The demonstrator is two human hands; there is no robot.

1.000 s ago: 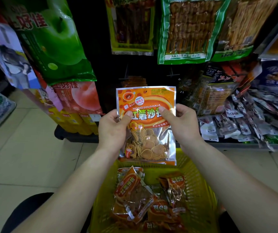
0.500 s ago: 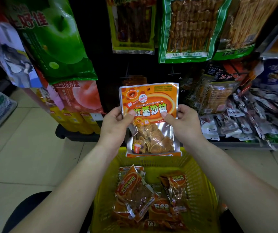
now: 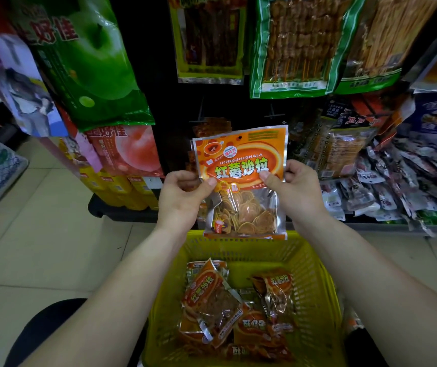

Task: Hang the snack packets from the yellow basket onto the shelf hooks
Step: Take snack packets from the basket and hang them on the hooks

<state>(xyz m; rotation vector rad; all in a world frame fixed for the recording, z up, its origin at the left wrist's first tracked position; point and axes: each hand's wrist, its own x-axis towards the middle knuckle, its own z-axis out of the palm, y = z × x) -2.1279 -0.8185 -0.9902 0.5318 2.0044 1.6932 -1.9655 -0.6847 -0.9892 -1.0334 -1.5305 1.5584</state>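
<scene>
Yellow perforated plastic basket (image 3: 315,274) contains several orange foil snack packets (image 3: 212,300). Above its far rim, left hand (image 3: 183,197) and right hand (image 3: 295,190) pinch one upright orange packet (image 3: 241,165).

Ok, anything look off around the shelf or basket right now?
Nothing looks damaged. The held packet is slightly tilted between the left hand and right hand; spare packets in the yellow basket lie jumbled, one crumpled.

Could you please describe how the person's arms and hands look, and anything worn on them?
The left hand and right hand are bare: no gloves, no visible rings. The left forearm and right forearm are bare too: no sleeve, watch or bracelet in view.
</scene>
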